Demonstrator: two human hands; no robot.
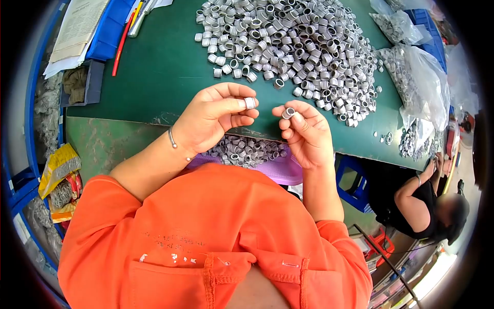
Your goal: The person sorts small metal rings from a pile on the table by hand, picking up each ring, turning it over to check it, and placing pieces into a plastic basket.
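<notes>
Between the thumb and fingers of my left hand (218, 110) is a small silvery metal ring (250, 103). My right hand (307, 129) pinches another metal ring (288, 113), its opening facing up. The hands are apart, above the near edge of the green table (170, 98). Beyond them spreads a large heap of similar rings (309, 46). Below the hands, a purple basket (285, 172) at my lap holds more rings (244, 150).
Blue trays (110, 28), a grey bin (92, 82) and a red pen (121, 49) are at the left. Plastic bags of parts (419, 77) lie at the right. A person in black (414, 206) works at the right edge, near a blue stool (352, 180).
</notes>
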